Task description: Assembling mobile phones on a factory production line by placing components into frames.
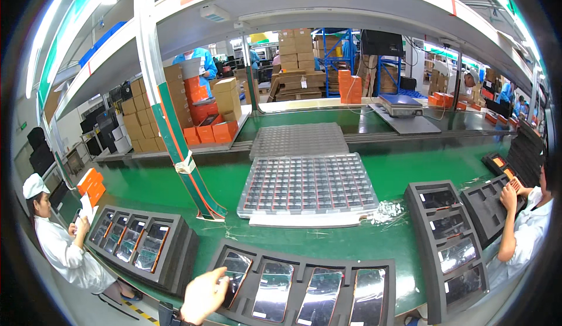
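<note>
A dark foam tray (301,265) lies in front of me at the table's near edge, with glossy dark smartphones in its slots. My left hand (205,294) reaches in from the lower edge, a dark band at its wrist. Its fingers are curled at the left edge of the leftmost smartphone (237,267), covering part of it. Farther right in the same tray lie another smartphone (272,291), a third smartphone (320,295) and a fourth, each with an orange edge and a small white label. My right hand is out of view.
Stacked foam trays with smartphones (136,241) stand left; another phone tray (448,238) stands right. A clear plastic compartment tray (307,185) lies ahead. A green-wrapped post (175,132) rises from the table. A co-worker (61,238) stands left, another co-worker (524,226) works right.
</note>
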The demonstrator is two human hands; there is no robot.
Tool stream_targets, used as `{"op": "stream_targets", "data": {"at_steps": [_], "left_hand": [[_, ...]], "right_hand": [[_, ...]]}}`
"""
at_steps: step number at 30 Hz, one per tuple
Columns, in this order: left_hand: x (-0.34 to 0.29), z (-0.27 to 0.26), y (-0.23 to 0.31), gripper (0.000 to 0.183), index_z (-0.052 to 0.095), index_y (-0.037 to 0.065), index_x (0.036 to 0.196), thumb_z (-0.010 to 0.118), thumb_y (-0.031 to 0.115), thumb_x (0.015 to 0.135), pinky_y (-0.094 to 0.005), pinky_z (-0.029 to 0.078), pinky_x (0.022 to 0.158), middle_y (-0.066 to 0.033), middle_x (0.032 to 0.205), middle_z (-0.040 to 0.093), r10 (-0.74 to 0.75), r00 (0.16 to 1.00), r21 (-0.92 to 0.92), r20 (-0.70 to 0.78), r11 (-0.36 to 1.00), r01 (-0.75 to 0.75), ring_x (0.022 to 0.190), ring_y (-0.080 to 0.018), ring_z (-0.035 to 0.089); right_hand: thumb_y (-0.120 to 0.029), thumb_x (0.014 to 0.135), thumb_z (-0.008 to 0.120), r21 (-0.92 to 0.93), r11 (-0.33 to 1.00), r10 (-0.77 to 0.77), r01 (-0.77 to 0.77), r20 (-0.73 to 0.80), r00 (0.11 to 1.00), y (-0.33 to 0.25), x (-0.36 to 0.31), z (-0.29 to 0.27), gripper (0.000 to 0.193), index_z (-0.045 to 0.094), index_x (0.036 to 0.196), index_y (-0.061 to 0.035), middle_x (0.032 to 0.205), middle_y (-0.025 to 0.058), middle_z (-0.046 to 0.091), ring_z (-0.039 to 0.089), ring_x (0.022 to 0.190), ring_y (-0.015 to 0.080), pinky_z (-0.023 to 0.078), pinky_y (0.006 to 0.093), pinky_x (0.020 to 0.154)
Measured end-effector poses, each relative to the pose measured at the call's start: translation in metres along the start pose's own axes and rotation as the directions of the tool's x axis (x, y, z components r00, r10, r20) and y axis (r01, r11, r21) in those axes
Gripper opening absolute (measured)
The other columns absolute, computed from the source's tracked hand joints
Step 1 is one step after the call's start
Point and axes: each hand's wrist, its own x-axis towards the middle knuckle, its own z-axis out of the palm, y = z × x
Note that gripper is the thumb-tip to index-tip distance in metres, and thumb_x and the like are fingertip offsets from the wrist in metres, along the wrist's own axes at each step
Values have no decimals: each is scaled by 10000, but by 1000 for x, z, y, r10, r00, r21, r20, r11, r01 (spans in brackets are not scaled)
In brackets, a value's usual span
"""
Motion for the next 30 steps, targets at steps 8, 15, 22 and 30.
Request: {"op": "stream_targets", "data": {"at_steps": [8, 15, 22, 30], "left_hand": [[11, 52, -23, 389, 635, -8, 1213, 684, 195, 884, -404, 479, 991, -263, 1196, 654, 297, 883, 145, -363, 954, -261, 1100, -421, 622], [32, 34, -40, 722, 482, 23, 1382, 842, 131, 765, -386, 509, 978, -199, 1272, 617, -156, 985, -536, -79, 839, 90, 1157, -267, 614], [40, 6, 1, 584, 555, -28, 1278, 819, 190, 806, -300, 524, 869, -161, 1063, 712, -111, 993, -228, 36, 967, 116, 939, -178, 681], [34, 47, 6, 437, 495, -23, 1267, 707, 58, 894, -324, 469, 984, -89, 1178, 616, -96, 993, -841, 73, 529, 113, 1106, -157, 581]], "right_hand": [[-224, 1035, 483, -650, 432, -680, 626, 221, 699, -24, 53, 65, 402, 539, 1356, 10, 1403, 204, 529, 422, 1374, 376, 295, 444, 1151], [-209, 1002, 563, -671, 447, -563, 591, 302, 769, -33, 88, 75, 360, 591, 1318, -39, 1379, 196, 555, 412, 1385, 374, 292, 435, 1154], [-178, 958, 622, -678, 326, -613, 658, 378, 694, -38, 101, 74, 277, 656, 1204, -57, 1236, 237, 581, 545, 1180, 394, 414, 415, 1036], [-162, 936, 621, -586, 451, -536, 673, 426, 729, -51, 112, 70, 311, 636, 1235, -80, 1507, 239, 401, 454, 1312, 402, 353, 423, 1102]]}}
